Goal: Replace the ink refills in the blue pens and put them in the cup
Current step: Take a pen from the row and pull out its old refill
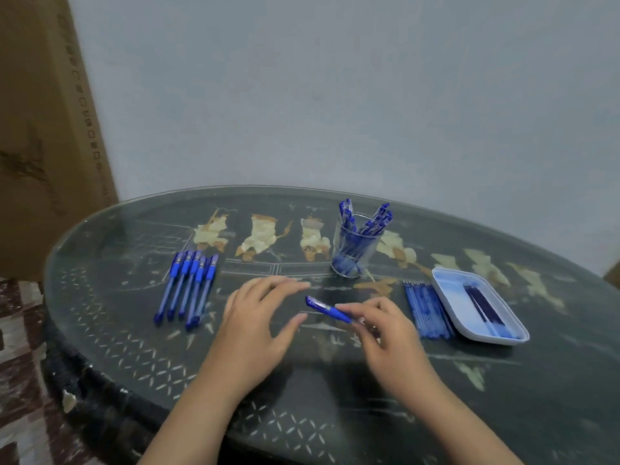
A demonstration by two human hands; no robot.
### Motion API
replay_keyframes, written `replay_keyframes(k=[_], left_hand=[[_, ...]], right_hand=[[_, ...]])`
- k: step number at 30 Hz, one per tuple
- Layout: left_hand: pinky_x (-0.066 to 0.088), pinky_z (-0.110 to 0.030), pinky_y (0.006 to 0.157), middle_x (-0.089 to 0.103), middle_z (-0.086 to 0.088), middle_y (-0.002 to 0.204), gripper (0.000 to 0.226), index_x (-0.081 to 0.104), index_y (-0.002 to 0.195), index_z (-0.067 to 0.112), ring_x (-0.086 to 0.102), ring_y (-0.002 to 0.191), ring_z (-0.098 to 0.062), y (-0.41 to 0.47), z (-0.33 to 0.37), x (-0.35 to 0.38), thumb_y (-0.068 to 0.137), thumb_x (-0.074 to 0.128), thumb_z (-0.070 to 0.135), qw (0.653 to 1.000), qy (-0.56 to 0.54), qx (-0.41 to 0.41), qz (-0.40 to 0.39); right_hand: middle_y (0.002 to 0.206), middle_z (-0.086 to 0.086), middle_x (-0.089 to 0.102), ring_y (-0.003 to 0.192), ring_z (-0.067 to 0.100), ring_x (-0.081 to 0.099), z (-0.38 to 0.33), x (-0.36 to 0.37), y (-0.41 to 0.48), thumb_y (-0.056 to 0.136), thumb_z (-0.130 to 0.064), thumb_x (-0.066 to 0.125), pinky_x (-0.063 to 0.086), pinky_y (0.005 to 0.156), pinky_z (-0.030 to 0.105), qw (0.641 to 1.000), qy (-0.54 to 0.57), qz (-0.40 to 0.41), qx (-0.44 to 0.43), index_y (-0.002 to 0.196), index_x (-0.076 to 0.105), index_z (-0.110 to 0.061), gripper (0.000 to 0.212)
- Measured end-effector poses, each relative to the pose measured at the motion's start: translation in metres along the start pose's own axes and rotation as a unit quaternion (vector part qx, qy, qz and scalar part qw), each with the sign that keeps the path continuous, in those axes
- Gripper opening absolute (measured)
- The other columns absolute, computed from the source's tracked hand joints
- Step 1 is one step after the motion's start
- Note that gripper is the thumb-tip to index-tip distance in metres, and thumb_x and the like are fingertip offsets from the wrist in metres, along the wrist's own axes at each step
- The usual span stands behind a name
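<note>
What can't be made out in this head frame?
Head: pen in the right hand, one end hidden inside the grip, blurred; refill inside unreadable.
Head: cup, pens overlap behind glass; count unclear.
Head: tray, dark refills blur together; number unclear.
Head: loose refills beside tray, too small to count.
Head: left hand, contact with table unclear.

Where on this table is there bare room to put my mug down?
Bare room lies at the near edge of the table, in front of the tray, and at the far left behind the row of pens. It is crowded around the cup, refills and tray, and in the middle, where the right hand holds a pen beside the left hand.
</note>
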State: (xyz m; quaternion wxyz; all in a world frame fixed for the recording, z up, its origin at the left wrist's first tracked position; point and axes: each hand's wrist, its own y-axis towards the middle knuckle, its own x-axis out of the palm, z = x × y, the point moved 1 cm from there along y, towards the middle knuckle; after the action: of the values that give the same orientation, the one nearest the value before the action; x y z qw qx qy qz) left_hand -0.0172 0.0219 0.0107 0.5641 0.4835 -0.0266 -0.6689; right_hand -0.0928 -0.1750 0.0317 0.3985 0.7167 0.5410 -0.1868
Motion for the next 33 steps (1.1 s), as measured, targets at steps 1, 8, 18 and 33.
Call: replay_keyframes(k=[1, 8, 18, 33], left_hand=[[0.034, -0.028, 0.103, 0.053, 0.026, 0.120, 0.037, 0.055, 0.123, 0.045, 0.046, 0.118, 0.002, 0.001, 0.008, 0.007, 0.087, 0.052, 0.051, 1.000, -0.010, 0.016, -0.016], [0.043, -0.029, 0.091, 0.062, 0.024, 0.109, 0.025, 0.064, 0.109, 0.041, 0.057, 0.105, 0.002, 0.005, 0.039, 0.048, 0.085, 0.059, 0.040, 0.994, -0.066, 0.080, -0.022], [0.049, -0.033, 0.080, 0.065, 0.013, 0.098, 0.021, 0.073, 0.101, 0.022, 0.061, 0.088, -0.010, 0.005, 0.038, 0.066, 0.091, 0.055, 0.022, 0.988, -0.027, 0.151, 0.002], [0.042, -0.023, 0.084, 0.062, 0.018, 0.094, 0.020, 0.070, 0.094, 0.024, 0.057, 0.085, 0.001, 0.005, 0.042, 0.067, 0.087, 0.054, 0.014, 0.992, -0.017, 0.125, 0.006]], right_hand=[[0.095, -0.014, 0.054, 0.091, -0.002, 0.055, 0.008, -0.005, -0.007, 0.093, 0.002, 0.059, 0.039, 0.079, 0.006, 1.000, -0.007, 0.016, -0.014, 0.116, 0.070, -0.030, 0.041], [0.099, -0.017, 0.056, 0.092, 0.003, 0.059, 0.045, -0.022, -0.029, 0.088, 0.008, 0.058, 0.041, 0.084, 0.011, 0.992, -0.021, 0.099, -0.075, 0.118, 0.070, -0.028, 0.049], [0.103, -0.019, 0.065, 0.092, 0.005, 0.060, 0.071, -0.020, -0.030, 0.081, -0.003, 0.072, 0.049, 0.084, 0.020, 0.975, -0.017, 0.174, -0.140, 0.110, 0.075, -0.024, 0.036], [0.088, -0.008, 0.065, 0.082, 0.010, 0.057, 0.080, -0.011, -0.032, 0.083, 0.002, 0.068, 0.046, 0.076, 0.020, 0.969, -0.007, 0.203, -0.141, 0.107, 0.076, -0.022, 0.034]])
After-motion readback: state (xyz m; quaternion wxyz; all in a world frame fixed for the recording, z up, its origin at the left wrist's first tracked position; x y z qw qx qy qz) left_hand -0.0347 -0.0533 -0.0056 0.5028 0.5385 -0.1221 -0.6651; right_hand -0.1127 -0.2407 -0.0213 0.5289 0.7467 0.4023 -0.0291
